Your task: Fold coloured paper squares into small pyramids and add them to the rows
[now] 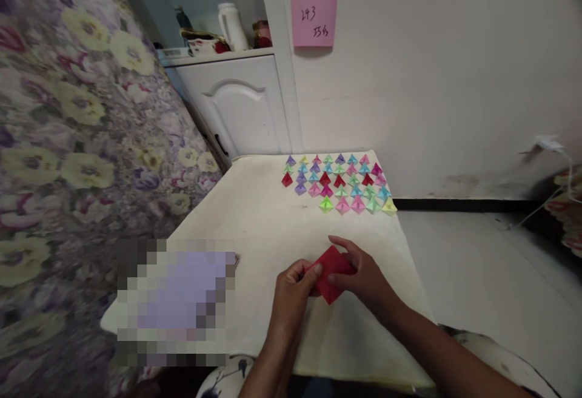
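Note:
A red square of folded paper (334, 263) is held between my two hands above the near part of the table, one corner pointing towards me. My left hand (296, 283) grips its left corner, thumb on top and fingers curled beneath. On the right side, my right hand (359, 270) pinches the paper with its thumb on the face and fingers behind; one finger sticks out above. The paper's underside is hidden. Farther back on the table stand rows of small folded paper pieces (339, 181) in many colours.
The pale-covered table (254, 216) reaches to the wall. At its left front lies a blurred-out purple area (186, 289). A floral curtain (82, 143) hangs at left, beside a white cabinet (236, 104). A pink note (313, 14) is on the wall.

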{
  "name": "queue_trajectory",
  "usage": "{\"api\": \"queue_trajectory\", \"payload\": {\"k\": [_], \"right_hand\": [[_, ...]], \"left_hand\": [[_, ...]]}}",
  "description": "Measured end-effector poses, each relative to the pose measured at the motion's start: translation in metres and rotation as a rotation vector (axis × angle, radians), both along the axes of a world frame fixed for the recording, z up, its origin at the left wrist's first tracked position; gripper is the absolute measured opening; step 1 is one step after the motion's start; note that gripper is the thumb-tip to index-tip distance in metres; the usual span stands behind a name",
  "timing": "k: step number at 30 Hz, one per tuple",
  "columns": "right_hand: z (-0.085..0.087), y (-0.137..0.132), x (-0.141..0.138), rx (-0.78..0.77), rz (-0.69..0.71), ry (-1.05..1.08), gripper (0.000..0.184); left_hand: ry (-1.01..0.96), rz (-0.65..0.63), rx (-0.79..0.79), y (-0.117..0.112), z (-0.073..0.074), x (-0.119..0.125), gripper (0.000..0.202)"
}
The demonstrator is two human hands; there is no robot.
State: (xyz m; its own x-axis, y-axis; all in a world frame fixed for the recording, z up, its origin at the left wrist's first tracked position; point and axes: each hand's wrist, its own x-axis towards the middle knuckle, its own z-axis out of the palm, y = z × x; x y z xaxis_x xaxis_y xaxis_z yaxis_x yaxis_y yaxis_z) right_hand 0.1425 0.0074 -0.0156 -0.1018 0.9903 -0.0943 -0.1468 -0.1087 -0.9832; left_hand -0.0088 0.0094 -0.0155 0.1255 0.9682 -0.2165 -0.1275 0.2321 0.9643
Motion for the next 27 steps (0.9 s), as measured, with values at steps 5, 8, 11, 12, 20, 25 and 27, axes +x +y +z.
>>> {"api": "queue_trajectory", "payload": {"k": [5, 8, 11, 12, 20, 25, 27], "right_hand": [[0.002, 0.002, 0.0, -0.019, -0.008, 0.085, 0.06], [0.004, 0.002, 0.002, -0.001, -0.044, 0.08, 0.053], [0.007, 0.002, 0.004, 0.0, -0.057, 0.086, 0.046], [0.008, 0.002, 0.005, 0.001, -0.058, 0.093, 0.044], [0.008, 0.004, 0.006, 0.034, -0.034, 0.133, 0.03], [0.013, 0.002, 0.007, 0.017, -0.005, 0.116, 0.022], [0.013, 0.002, 0.006, 0.016, -0.016, 0.093, 0.019]], "left_hand": [[-0.056, 0.028, -0.002, 0.001, 0.0, 0.0, 0.026], [-0.087, -0.039, -0.031, -0.001, -0.001, 0.004, 0.021], [-0.045, -0.09, -0.023, -0.002, -0.002, 0.007, 0.022], [-0.034, -0.088, -0.016, -0.002, -0.003, 0.007, 0.022], [-0.032, -0.096, -0.041, -0.001, -0.003, 0.008, 0.028], [-0.003, -0.112, 0.003, -0.004, 0.003, 0.009, 0.026], [0.0, -0.107, 0.011, -0.005, 0.004, 0.009, 0.027]]}}
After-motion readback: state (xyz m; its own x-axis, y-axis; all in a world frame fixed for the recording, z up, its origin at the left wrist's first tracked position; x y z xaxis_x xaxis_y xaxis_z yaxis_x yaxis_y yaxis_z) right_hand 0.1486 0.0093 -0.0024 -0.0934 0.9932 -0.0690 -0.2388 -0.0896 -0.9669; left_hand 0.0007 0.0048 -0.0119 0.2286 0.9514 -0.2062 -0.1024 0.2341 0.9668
